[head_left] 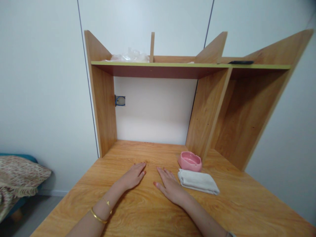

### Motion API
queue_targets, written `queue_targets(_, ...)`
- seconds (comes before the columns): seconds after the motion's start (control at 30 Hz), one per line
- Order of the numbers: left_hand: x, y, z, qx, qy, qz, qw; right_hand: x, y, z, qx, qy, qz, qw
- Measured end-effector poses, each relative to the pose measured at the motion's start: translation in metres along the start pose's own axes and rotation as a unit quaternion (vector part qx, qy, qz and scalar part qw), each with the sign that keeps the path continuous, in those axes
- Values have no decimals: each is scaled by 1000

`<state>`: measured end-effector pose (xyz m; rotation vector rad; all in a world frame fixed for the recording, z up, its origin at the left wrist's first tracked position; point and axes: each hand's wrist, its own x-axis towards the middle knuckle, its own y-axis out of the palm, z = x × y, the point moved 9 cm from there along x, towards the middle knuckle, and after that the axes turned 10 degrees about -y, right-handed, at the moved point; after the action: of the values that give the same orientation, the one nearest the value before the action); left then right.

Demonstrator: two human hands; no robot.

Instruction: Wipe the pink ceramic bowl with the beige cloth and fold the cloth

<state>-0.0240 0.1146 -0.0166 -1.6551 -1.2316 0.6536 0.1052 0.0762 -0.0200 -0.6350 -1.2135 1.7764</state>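
Note:
My left hand [134,176] lies palm down on the wooden desk [138,207], fingers stretched forward, holding nothing. To its right my right hand [170,186] also rests flat on the desk, its fingers apart and nothing in it. Just right of my right hand is a folded white cloth [198,181]. Behind the cloth, close against it, stands a pink ashtray-like dish [190,161] with notches in its rim.
A wooden shelf unit [160,64] rises from the back of the desk, with clear plastic [130,56] and a flat black object [241,62] on top. An open socket box [120,101] is in the wall. At far left lies a patterned cushion [22,171].

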Motion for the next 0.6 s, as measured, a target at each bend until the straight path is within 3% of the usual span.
queue_targets(0.6,-5,5,-7,49,-4,47,998,1,3,-2,-13,-8,9,1000)
